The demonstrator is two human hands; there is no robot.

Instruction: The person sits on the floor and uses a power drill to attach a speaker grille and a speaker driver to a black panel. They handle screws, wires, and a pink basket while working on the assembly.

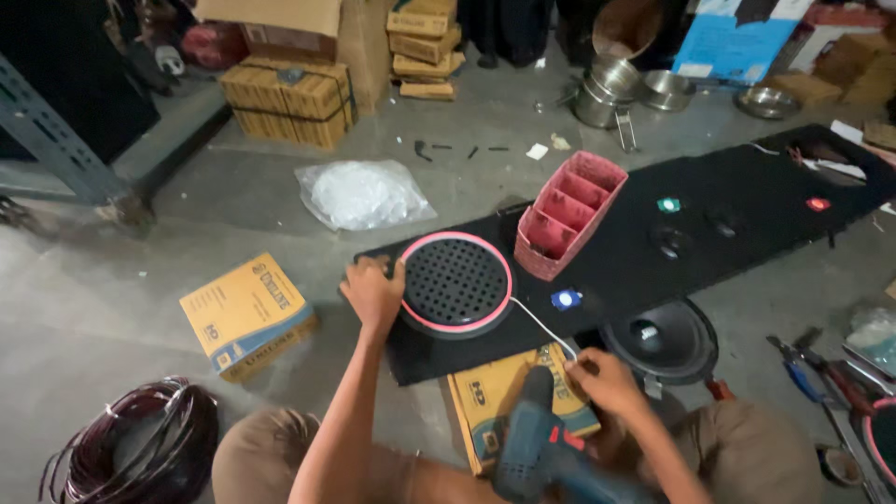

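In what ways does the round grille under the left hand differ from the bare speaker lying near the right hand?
The round grille has a glowing pink ring and a perforated face; the bare speaker is plain black with a smooth cone. The grille rests on the black panel, the speaker on the floor beside it. The left hand touches the grille; the right hand pinches a white wire instead. Both are round and dark.

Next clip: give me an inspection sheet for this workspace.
Surface: black panel lying on a grey concrete floor.
Job's things: round speaker grille with glowing pink rim; blue drill.
Clutter: red divided tray, yellow box, loose speaker, plastic bag.
Grippers: left hand on the grille's edge; right hand pinching a white wire.
Cables: dark wire coil.
Surroundings: cartons, steel pots.
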